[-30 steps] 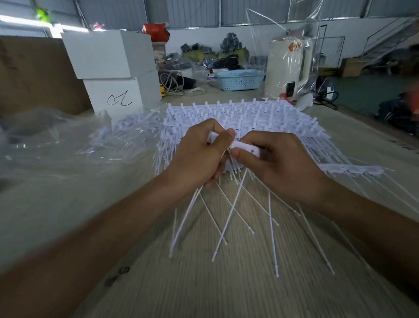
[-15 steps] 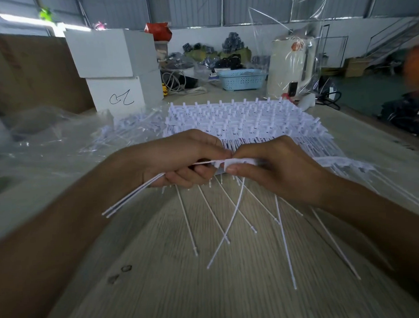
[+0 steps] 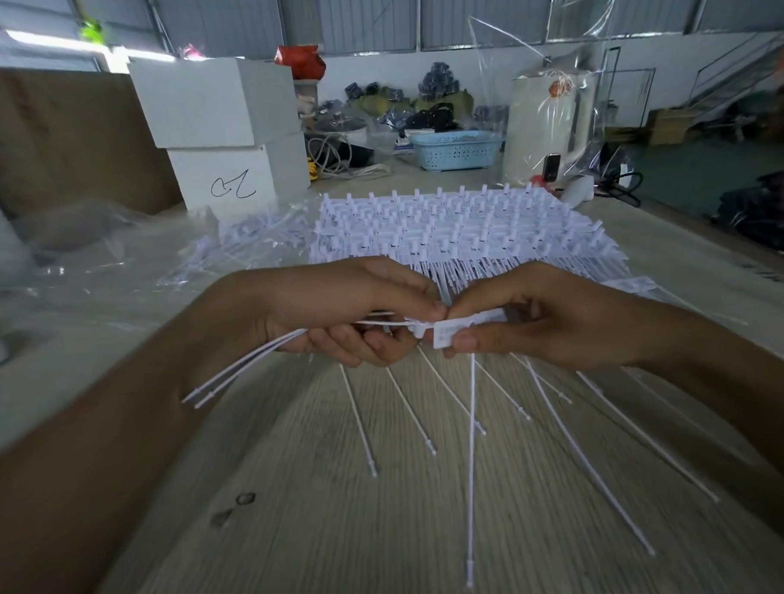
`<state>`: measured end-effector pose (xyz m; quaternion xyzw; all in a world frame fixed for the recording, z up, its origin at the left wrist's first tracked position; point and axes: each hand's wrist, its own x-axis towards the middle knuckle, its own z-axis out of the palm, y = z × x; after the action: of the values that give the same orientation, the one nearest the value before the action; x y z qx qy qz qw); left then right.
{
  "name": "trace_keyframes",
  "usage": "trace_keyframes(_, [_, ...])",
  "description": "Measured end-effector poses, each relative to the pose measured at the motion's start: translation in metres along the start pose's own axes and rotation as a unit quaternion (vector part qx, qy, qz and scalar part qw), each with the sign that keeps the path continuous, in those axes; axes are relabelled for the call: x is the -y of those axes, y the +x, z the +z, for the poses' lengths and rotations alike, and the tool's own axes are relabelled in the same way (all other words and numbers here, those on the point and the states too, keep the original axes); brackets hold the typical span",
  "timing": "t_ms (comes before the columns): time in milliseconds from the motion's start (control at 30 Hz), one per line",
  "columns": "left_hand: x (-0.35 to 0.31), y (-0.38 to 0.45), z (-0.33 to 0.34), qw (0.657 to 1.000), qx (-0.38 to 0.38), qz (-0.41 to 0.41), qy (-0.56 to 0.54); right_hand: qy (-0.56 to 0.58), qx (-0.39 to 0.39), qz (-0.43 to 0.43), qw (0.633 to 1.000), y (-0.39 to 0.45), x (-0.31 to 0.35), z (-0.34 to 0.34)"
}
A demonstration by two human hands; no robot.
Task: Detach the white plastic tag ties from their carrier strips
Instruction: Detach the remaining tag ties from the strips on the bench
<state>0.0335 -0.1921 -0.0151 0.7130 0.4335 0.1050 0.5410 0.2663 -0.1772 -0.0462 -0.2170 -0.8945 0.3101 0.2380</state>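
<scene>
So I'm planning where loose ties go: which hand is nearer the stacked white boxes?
Left. The left hand sits below-right of the white boxes; the right hand is farther right.

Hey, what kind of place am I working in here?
Probably a warehouse or small factory workshop: corrugated metal walls, stacked white boxes, and a big pile of tag ties on carrier strips on the long worktable.

Both forearms entered from the lower frame corners and met at center. The left hand (image 3: 337, 315) was curled, thumb against forefinger. The right hand (image 3: 548, 321) pinched, fingertip to thumb.
</scene>
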Motion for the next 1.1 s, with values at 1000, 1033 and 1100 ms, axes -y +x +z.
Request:
trace_keyframes(1000, [0.012,0.026,0.012,0.954,-0.262,0.144,-0.032,0.002,-0.16,0.041,0.986,-0.002,-0.01,0.002])
trace_keyframes(1033, [0.011,0.027,0.016,0.951,-0.26,0.155,-0.057,0.016,-0.165,0.04,0.985,-0.001,-0.009,0.004])
trace_keyframes(1100, [0.009,0.03,0.023,0.951,-0.247,0.177,-0.049,0.059,-0.176,0.033,0.982,-0.001,-0.008,0.007])
